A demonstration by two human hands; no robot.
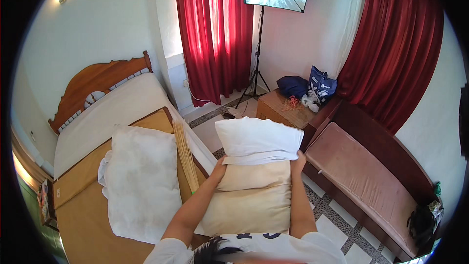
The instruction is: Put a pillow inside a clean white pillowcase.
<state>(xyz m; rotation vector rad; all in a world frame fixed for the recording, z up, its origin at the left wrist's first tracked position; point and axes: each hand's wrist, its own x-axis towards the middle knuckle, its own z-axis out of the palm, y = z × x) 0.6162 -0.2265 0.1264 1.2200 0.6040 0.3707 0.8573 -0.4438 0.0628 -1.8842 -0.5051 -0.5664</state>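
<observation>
A cream pillow [253,201] lies against my chest and stretches out in front of me, its far end inside a white pillowcase [260,139]. My left hand [219,170] grips the left edge of the case's opening, and my right hand [298,159] grips the right edge. The closed end of the case stands out beyond both hands, loosely filled. To the left, a rumpled white pillow [144,183] with greyish stains rests on the bed's tan cover [84,223]. Between it and my left forearm lies a broom of thin straw-coloured sticks [185,152].
The bed has a carved wooden headboard [99,77]. A softbox light stand [258,47] rises by red curtains [220,36]. Blue bags [322,84] sit on a wooden cabinet [278,108]. At right, a dark wooden bed frame [373,223] holds a brownish-pink mattress [359,168].
</observation>
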